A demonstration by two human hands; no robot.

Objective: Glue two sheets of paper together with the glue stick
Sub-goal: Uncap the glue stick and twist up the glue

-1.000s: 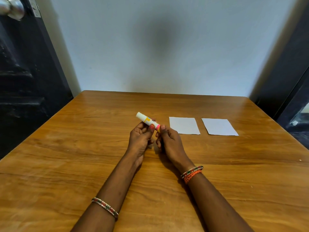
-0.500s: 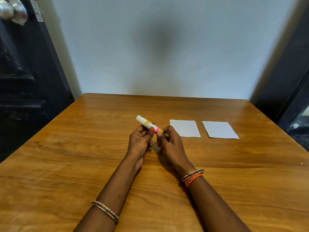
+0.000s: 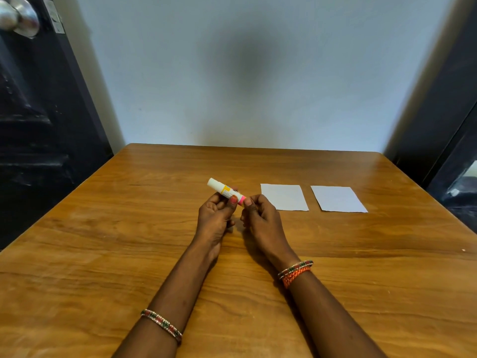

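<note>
While the glue stick is held tilted above the worktop, its pink end is pinched by the fingers of the right hand, curled narrowly around it. The white barrel is gripped by the left hand, with the thumb laid across the label and the other fingers wrapped beneath. Compared with a second ago, the stick is carried a little lower and flatter, and the right hand's grasp has been moved from under the pink end to its very tip. From this it is judged that the base is being twisted or the end worked loose, so that glue can be exposed; whether any glue shows yet cannot be told. No glue has been applied so far, as judged from the two bare sheets.

A yellow-orange label is seen on the barrel, but its writing is too small to be read, and no brand can be made out.

Just beyond the right hand, the near sheet is lying flat on the worktop, and the far sheet is lying beside it to the right, the two being apart and unstacked. Beaded bracelets are worn on both wrists. A dark door with a metal knob is seen at the left.
</note>
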